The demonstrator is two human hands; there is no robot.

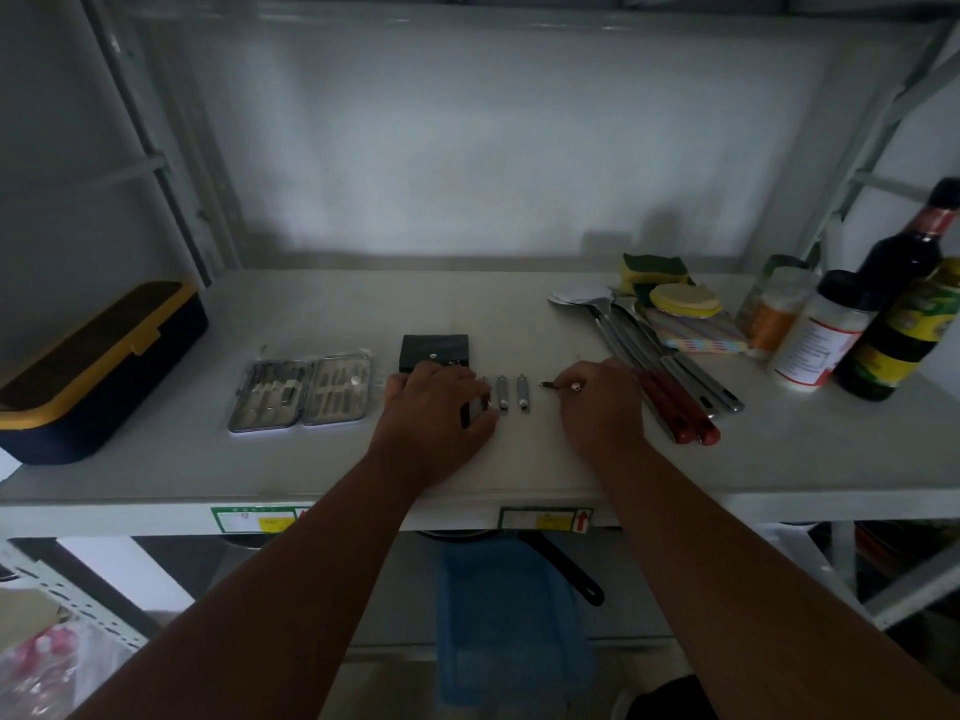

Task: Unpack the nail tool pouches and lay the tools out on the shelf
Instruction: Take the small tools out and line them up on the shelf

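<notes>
At frame centre, on the shelf, the left hand grips the black pouch at its near edge. Two nail clippers lie between the hands. The right hand pinches a small tool.

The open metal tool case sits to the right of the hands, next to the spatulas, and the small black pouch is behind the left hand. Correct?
Not quite. In the head view the open metal tool case lies left of the hands, between the yellow-lidded box and the left hand. The black pouch is indeed behind the left hand.
</notes>
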